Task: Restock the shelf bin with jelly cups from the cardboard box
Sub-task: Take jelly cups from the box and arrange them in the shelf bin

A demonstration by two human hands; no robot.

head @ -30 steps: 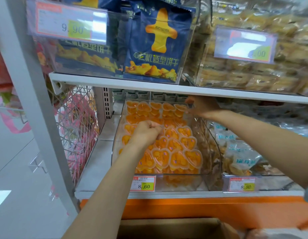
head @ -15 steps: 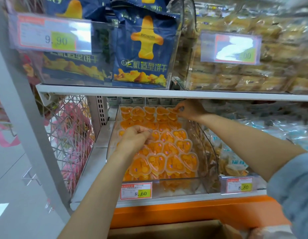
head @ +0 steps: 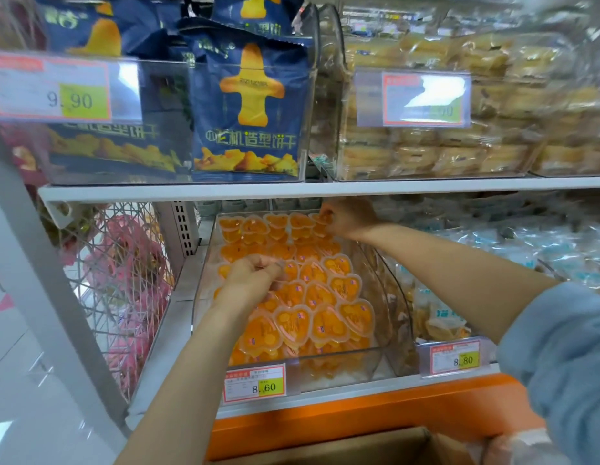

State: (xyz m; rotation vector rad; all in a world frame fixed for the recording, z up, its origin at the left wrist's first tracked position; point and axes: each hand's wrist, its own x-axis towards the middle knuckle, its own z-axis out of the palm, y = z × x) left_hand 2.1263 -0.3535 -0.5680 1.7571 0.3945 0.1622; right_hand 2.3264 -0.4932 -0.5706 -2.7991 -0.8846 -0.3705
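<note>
A clear plastic shelf bin (head: 345,365) on the lower shelf holds several orange heart-shaped jelly cups (head: 325,327) laid in rows. My left hand (head: 250,280) is over the middle-left of the bin, fingers curled and pinching at a jelly cup there. My right hand (head: 347,218) reaches to the bin's back right corner under the upper shelf, fingers curled on a jelly cup in the back row. The cardboard box (head: 365,448) shows only its top edge at the bottom of the view.
The white upper shelf (head: 292,189) hangs low over the bin's back. Blue biscuit bags (head: 248,112) and wrapped cakes (head: 443,152) sit above. A neighbouring bin with pale blue packets (head: 439,317) stands to the right. A wire rack (head: 117,280) is left. An orange base (head: 359,421) runs below.
Both hands stay in about the same spots in the bin, the left mid-left and the right at the back row. The camera has shifted, lifting the view slightly.
</note>
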